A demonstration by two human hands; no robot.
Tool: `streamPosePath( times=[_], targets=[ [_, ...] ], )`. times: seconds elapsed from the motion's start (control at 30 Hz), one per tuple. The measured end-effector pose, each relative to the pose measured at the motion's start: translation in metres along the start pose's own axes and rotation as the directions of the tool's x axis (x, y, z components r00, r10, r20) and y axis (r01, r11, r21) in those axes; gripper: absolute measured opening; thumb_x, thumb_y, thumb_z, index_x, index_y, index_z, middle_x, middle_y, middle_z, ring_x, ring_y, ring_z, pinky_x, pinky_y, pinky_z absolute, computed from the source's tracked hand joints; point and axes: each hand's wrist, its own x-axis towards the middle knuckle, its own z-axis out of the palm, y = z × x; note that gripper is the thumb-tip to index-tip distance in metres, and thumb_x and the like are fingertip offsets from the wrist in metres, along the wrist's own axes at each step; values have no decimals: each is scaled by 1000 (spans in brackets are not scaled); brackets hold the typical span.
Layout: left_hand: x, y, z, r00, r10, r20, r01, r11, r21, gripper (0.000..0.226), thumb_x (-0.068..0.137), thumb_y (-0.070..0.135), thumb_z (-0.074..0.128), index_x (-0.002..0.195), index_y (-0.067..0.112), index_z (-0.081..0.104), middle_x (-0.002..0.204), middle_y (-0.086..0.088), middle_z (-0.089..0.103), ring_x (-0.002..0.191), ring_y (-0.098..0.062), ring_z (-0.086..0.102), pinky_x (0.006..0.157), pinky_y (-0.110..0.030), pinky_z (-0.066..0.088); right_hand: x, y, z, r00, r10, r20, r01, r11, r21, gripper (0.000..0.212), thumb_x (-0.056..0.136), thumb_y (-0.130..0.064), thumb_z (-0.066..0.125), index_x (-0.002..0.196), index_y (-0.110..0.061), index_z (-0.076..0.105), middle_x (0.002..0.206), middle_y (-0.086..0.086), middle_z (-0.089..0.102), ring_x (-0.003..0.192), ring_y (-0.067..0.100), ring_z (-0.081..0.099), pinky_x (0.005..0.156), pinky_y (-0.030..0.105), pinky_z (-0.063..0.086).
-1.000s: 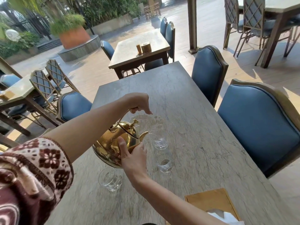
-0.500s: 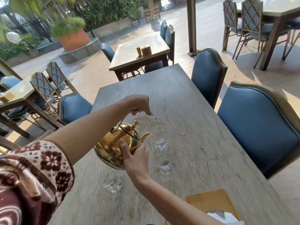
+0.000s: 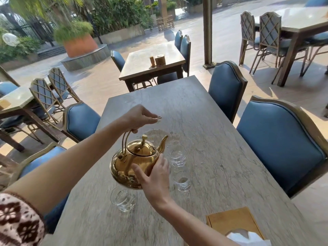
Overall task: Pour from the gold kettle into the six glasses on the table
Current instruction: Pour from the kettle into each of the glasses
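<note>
Gold metal showed between the two hands: the left hand [image 3: 140,115] was curled shut around the top of the thin looped handle [image 3: 125,142] of the gold kettle [image 3: 135,161], while the right hand [image 3: 156,178] lay open against the kettle's lower side, palm and thumb pressed to the rounded belly. The kettle hung above the worktop [image 3: 221,157], close to level, its curved spout [image 3: 163,143] pointing away from the person. Its polished body was squat and bulbous, mirror-bright, with a domed lid topped by a small knob [image 3: 144,138].

Clear glasses stood on the worktop around it. One rounded glass [image 3: 123,199] sat just below the kettle's base on the near side. Two more [image 3: 177,158] [image 3: 182,183] stood in a line to the right of the right hand, the nearer of the two holding a little liquid. Fainter glass rims [image 3: 156,137] showed beyond the spout, too transparent to count with certainty.

The worktop was a long slab of grey, veined stone with a matte surface. A flat tan wooden board [image 3: 234,221] lay at its near right corner, with crumpled white tissue [image 3: 248,238] at its edge. A patterned maroon and cream sleeve [image 3: 19,221] covered the left upper arm. Blue padded chairs [image 3: 284,144] with curved wooden frames lined both sides.
</note>
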Motion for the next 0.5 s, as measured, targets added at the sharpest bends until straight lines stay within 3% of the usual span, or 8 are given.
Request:
streamPosePath(
  times=[0.1, 0.2, 0.3, 0.5],
  targets=[
    [-14, -14, -15, 993, 44, -108, -55, 994, -99, 36, 90, 16, 61, 124, 4, 63, 54, 5, 54, 30, -5, 33, 30, -15, 34, 2, -7, 1, 997, -74, -15, 73, 995, -74, 114, 82, -71, 60, 161, -8, 6, 163, 8, 20, 154, 23, 15, 128, 41, 16],
    [-26, -26, -31, 980, 45, -194, -79, 983, -168, 38, 90, 17, 61, 126, 5, 61, 35, 9, 52, 25, -6, 30, 28, -15, 32, 9, -18, 2, 993, -106, 53, 111, 988, -105, 114, 85, -67, 60, 162, -11, -3, 170, 8, 3, 158, 24, -4, 129, 43, 2],
    [-34, -34, -43, 963, 32, -266, -88, 976, -200, 39, 90, 17, 61, 126, 4, 61, 33, 10, 50, 25, -6, 29, 27, -16, 31, 17, -26, 8, 988, -101, 114, 113, 988, -106, 119, 82, -67, 63, 162, -13, -7, 171, 9, -2, 158, 25, -8, 128, 47, -3],
    [-40, -56, -48, 970, -16, -244, -21, 989, -148, 38, 89, 15, 62, 125, 1, 62, 31, 11, 51, 23, -6, 29, 27, -17, 31, 13, -24, 35, 970, -47, 239, 61, 997, -53, 128, 76, -68, 69, 161, -11, -8, 170, 11, 5, 158, 26, 3, 129, 48, 9]
  ],
)
